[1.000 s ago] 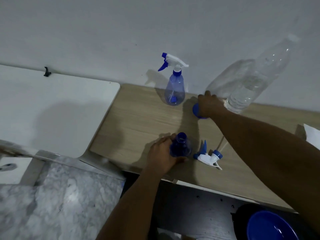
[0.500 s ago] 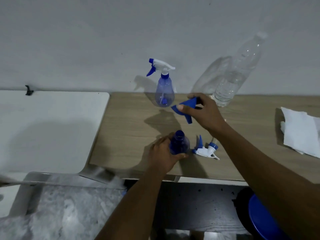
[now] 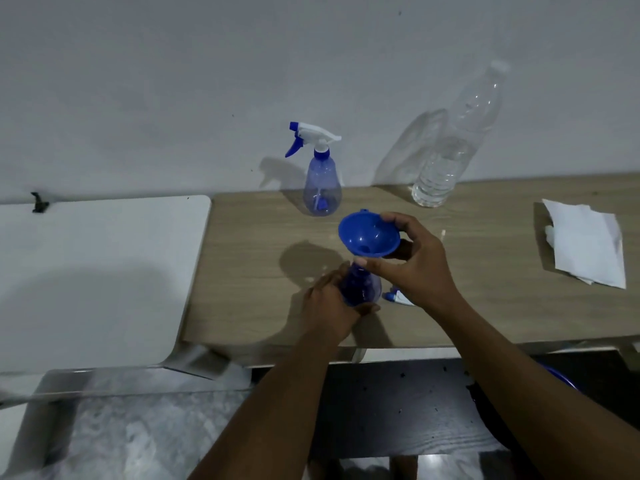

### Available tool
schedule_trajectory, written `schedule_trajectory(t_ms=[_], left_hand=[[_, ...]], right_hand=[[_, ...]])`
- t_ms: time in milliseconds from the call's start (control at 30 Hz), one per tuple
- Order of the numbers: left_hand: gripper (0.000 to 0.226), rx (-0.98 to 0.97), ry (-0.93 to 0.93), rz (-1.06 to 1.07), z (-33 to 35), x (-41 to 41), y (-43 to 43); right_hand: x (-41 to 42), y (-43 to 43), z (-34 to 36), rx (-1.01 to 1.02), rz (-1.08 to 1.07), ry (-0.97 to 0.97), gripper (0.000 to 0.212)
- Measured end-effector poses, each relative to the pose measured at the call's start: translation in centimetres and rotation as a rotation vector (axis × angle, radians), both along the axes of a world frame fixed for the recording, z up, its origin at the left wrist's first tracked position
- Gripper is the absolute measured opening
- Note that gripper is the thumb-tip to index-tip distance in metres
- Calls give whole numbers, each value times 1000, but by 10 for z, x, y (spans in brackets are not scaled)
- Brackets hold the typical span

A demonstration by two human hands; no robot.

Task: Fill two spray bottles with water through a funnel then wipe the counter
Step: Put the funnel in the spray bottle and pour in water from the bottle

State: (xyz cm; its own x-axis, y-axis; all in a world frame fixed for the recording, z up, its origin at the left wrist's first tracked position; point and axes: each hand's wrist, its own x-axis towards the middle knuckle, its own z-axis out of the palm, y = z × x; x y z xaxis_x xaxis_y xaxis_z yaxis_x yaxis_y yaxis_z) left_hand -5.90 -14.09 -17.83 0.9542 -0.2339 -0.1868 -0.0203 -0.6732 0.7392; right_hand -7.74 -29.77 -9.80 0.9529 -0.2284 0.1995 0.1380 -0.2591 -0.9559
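Counter [image 3: 249, 271]: light wood grain, set against a pale wall, with a white surface [image 3: 90, 271] adjoining on the left.

Left hand [image 3: 327, 304]: fingers curled round the body of the open bottle [image 3: 362, 289], a blue-tinted spray bottle with no head fitted. It stands upright near the front edge of the counter.

Right hand [image 3: 417, 270]: grasping the blue funnel [image 3: 369, 237] at its bowl, fingers over the far rim and thumb across the near side below the bowl. The funnel sits directly above the open bottle's neck, mouth tipped slightly toward the camera. Its spout is hidden behind the thumb, so whether it is seated in the neck cannot be told.

Spray head [image 3: 398, 297]: lying on the counter just right of the open bottle, mostly hidden by the right hand.

Second bottle [image 3: 322, 188]: upright at the back by the wall, white-and-blue trigger head fitted, well apart from both hands.

Water bottle [image 3: 446, 157]: clear plastic, upright at the back right of the second bottle, partly filled.

White tissue [image 3: 588, 247]: folded, lying flat at the right end of the counter, away from everything else.

Below the counter, at lower right, a sliver of a blue object [image 3: 561, 375] shows behind the right forearm; what it is cannot be told.
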Motion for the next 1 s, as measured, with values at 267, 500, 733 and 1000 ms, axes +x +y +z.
schedule_trajectory(t_ms=[267,500,733,1000], left_hand=[[75,-64,5,28,-15,-5,-3],[100,-152,72,103,-15,-7,1],[66,242,-295,350,-4,-70,-4],[18,118,-441,23,25,-67,-129]], right_hand=[[-12,-1,-6,-208,121,11,83],[-12,-17,-1,-219,264,164,114],[-19,-95,5,-237,203,234,102],[77,-197,79,-540,-242,-110,59]])
